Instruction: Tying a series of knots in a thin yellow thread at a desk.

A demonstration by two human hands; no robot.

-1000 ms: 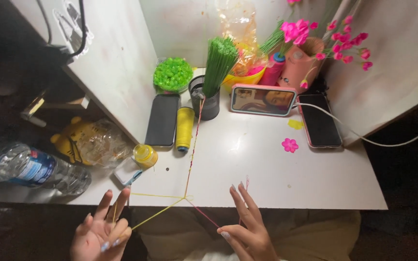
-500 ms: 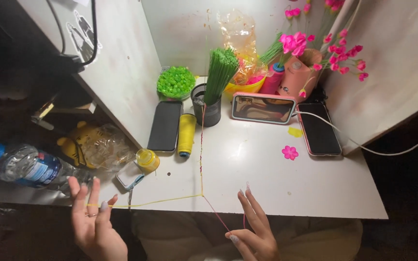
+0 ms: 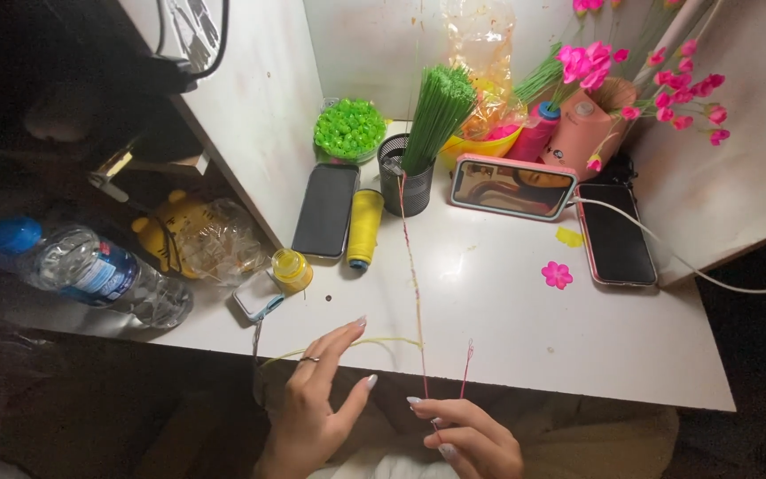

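My right hand pinches the lower end of a thin red-and-yellow stem wire below the table's front edge. The wire runs up across the white table to a black mesh cup holding a bundle of green stems. A short red wire end sticks up beside my fingers. My left hand hovers with fingers spread, and a yellow-green thread passes over its fingertips and meets the wire.
A yellow thread spool, a dark phone, a lit phone, a charging phone, a small yellow jar, green beads, pink flowers and a loose pink flower sit here. A water bottle lies left.
My left hand has swung from the far left in toward the wire, drawing the yellow-green thread with it. My right hand's fingers have closed on the wire's lower end.
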